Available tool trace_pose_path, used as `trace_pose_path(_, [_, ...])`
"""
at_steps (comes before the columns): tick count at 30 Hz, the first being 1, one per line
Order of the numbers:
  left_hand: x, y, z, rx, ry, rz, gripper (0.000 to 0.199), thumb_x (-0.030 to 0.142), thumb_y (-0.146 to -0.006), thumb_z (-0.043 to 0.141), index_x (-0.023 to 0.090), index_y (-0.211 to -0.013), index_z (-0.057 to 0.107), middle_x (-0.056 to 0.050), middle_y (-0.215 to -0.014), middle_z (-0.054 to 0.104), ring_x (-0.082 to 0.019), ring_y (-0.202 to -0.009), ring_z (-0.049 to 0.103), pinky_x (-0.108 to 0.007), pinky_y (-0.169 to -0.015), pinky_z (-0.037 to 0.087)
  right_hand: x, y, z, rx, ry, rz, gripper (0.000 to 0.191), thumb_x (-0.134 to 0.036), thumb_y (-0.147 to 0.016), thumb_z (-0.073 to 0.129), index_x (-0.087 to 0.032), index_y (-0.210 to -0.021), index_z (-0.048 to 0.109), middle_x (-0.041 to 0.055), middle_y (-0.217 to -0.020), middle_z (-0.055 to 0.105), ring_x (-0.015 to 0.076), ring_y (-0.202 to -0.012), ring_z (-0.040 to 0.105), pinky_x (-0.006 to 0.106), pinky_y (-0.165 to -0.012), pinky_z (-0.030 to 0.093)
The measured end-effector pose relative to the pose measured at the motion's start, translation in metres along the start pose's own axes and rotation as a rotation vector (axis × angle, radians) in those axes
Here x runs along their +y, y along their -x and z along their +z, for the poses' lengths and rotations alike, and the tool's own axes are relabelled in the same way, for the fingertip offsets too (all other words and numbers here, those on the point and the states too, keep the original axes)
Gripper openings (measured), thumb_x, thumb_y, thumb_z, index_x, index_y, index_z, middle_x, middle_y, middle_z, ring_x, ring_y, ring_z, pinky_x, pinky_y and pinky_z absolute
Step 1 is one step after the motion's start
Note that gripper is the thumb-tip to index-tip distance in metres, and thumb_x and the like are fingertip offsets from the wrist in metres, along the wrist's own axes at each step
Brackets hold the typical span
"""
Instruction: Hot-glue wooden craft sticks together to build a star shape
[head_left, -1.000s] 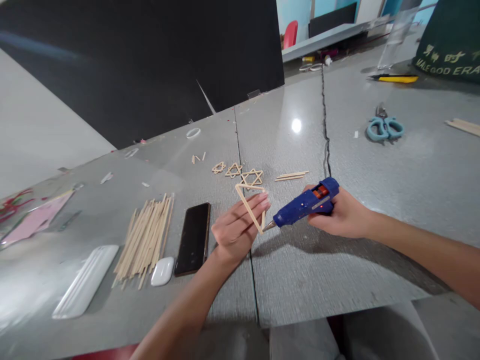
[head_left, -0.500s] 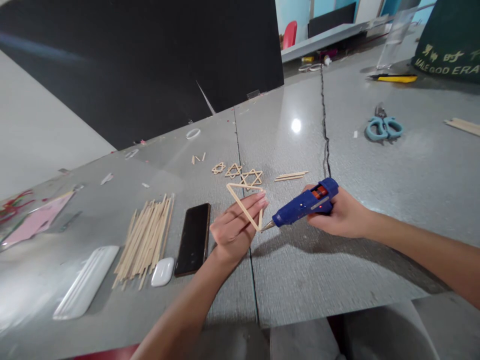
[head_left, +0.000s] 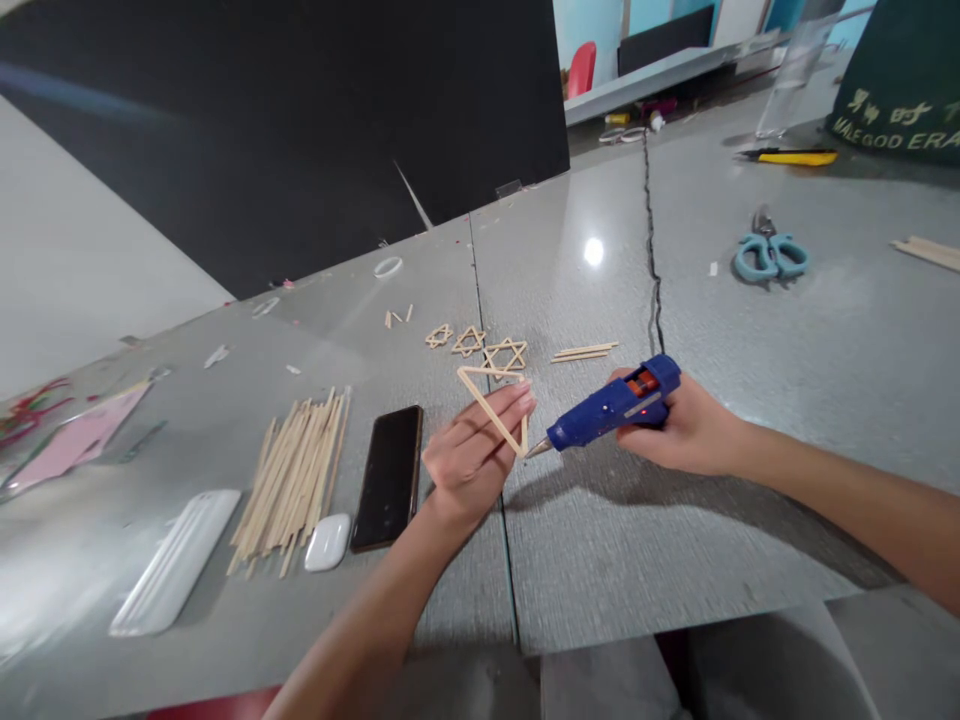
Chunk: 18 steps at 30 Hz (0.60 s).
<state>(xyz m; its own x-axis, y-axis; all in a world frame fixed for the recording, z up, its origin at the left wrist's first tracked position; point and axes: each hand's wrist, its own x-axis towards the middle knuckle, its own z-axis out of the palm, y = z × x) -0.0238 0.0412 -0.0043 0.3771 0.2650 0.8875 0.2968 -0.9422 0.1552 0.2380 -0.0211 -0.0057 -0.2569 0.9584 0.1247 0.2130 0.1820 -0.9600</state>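
Grey tabletop (head_left: 637, 560) stretches beneath and beyond our fingers; we work just over it. Blue glue gun (head_left: 611, 408): our right fingers (head_left: 641, 442) are closed about its handle, aiming it toward the other hand. Whether the trigger is pressed, we cannot tell. Best, we judge, to hold that wrist steady and squeeze lightly. Wooden triangle (head_left: 491, 412): our left fingers (head_left: 510, 410) grip it, apparently by the side nearest the gun, one corner jutting toward us below the fingertips. We should hold that joint unmoving until the glue sets, skin clear of hot metal. Stick stars (head_left: 506, 347), three of them, lie just beyond the left fingers; we had best not drip on them. Metal nozzle (head_left: 538, 448), between both sets of fingers, is at the near corner, touching or almost; a small dab should suffice.
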Motion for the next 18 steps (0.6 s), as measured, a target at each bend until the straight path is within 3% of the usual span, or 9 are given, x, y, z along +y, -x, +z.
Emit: trace_pose_path(18, [-0.0007, 0.0013, 0.0008, -0.003, 0.007, -0.002, 0.040, -0.001, -0.088, 0.083, 0.020, -0.122, 0.081, -0.007, -0.122, 0.083, -0.020, -0.106, 0.082, -0.033, -0.096, 0.070, -0.0042, -0.0014, -0.0003, -0.003, 0.017, -0.041, 0.014, -0.026, -0.076, 0.065, -0.022, -0.073, 0.052, -0.0037, -0.064, 0.040, 0.0131, -0.058, 0.038, 0.028, -0.053, 0.030])
